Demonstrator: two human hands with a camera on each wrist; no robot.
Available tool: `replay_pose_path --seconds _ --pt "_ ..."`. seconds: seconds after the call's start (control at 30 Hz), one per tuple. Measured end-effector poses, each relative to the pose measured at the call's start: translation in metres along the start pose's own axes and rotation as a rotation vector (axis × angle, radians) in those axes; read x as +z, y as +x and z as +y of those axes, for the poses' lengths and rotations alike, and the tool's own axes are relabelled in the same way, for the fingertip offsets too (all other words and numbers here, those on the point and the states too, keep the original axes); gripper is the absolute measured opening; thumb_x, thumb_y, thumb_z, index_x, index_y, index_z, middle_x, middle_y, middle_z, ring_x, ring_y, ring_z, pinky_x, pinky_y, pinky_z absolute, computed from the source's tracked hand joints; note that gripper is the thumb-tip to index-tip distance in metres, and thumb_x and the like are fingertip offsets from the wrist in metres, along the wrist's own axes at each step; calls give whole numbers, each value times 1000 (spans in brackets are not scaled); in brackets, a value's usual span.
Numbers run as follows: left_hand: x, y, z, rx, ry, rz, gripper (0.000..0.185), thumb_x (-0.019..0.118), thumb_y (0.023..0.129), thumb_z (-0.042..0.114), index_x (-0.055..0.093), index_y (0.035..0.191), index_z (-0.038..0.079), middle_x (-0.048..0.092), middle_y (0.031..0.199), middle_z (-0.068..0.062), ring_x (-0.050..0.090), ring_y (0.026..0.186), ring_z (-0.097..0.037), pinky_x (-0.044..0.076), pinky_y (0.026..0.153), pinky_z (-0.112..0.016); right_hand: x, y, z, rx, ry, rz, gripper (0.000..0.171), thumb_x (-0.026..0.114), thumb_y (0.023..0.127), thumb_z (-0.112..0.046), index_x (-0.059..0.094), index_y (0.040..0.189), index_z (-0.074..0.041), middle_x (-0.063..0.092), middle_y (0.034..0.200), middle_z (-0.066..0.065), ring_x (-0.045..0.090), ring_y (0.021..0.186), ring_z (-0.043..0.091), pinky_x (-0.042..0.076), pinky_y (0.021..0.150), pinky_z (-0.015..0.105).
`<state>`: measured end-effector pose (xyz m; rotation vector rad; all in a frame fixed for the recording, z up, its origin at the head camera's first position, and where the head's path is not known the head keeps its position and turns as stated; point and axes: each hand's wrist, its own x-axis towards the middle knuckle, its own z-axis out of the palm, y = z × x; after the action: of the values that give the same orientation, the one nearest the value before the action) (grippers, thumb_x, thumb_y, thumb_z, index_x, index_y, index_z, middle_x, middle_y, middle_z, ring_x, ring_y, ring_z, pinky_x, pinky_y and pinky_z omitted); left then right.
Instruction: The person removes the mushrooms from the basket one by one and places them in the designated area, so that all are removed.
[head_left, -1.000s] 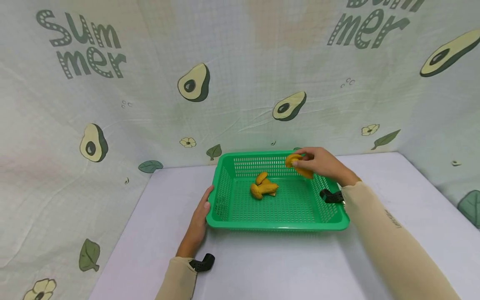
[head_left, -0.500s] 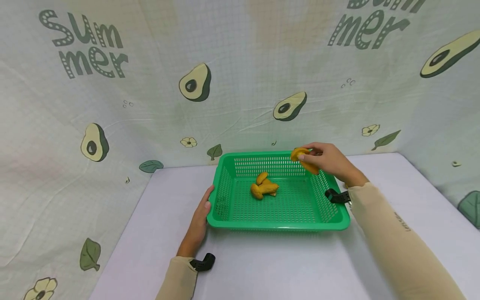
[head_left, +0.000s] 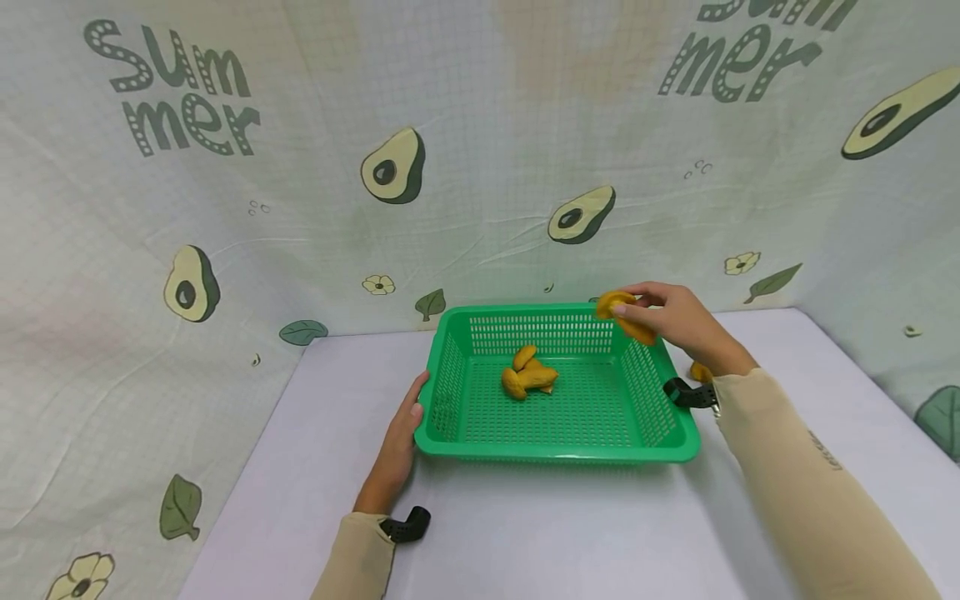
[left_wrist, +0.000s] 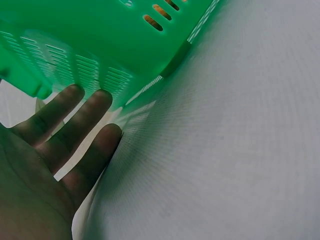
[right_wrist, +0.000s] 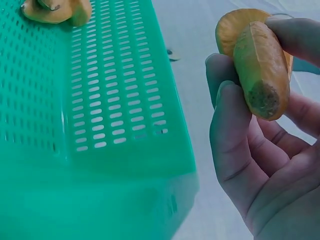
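My right hand pinches a yellow mushroom between thumb and fingers, its stem end turned toward the wrist camera and its cap behind. Against 1.0 s ago, I have carried it to the right and a little higher: then it showed inside the far right part of the green basket, and now, from the head view, it overlaps the back right corner. In the right wrist view it is apart from the basket wall.

As my right sleeve shifts right, another yellow piece comes clearly into sight on the white table, just outside the basket's right side. My left hand stays where it was, fingers extended at the basket's left side, gripping nothing. The clustered mushrooms in the basket's left half lie unchanged, and the basket has hardly moved.
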<state>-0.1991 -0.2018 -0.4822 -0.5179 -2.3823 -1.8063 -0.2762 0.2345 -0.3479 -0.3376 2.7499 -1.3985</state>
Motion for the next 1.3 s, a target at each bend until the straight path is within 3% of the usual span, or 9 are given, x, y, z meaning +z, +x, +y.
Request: replay_pose_path --seconds 0.13,0.33,0.67,1.3 --pt "0 0 0 -7 -4 -3 51 27 111 32 25 160 23 20 165 0 12 151 -21 7 119 -55 -4 -3 2 21 2 10 64 64 95 -54 55 141 -10 58 121 14 58 96 26 48 83 36" --pt "0 -1 1 0 1 4 51 26 110 31 24 161 22 20 165 0 12 151 -21 7 119 -54 -13 -4 5 20 -7 6 65 63 95 -54 54 142 -10 58 119 14 58 94 26 50 77 34" --pt "0 -3 1 -2 6 11 51 27 110 29 25 160 22 20 164 1 12 151 -20 8 119 -53 -22 -9 11 69 -26 16 73 61 91 -63 51 143 -12 62 120 14 59 101 29 48 87 39" --pt "0 0 0 -8 4 -3 52 25 111 37 23 161 25 20 165 2 12 151 -20 8 119 -54 -39 -18 26 87 32 21 73 59 94 -58 44 152 -15 62 128 16 61 104 27 49 84 34"
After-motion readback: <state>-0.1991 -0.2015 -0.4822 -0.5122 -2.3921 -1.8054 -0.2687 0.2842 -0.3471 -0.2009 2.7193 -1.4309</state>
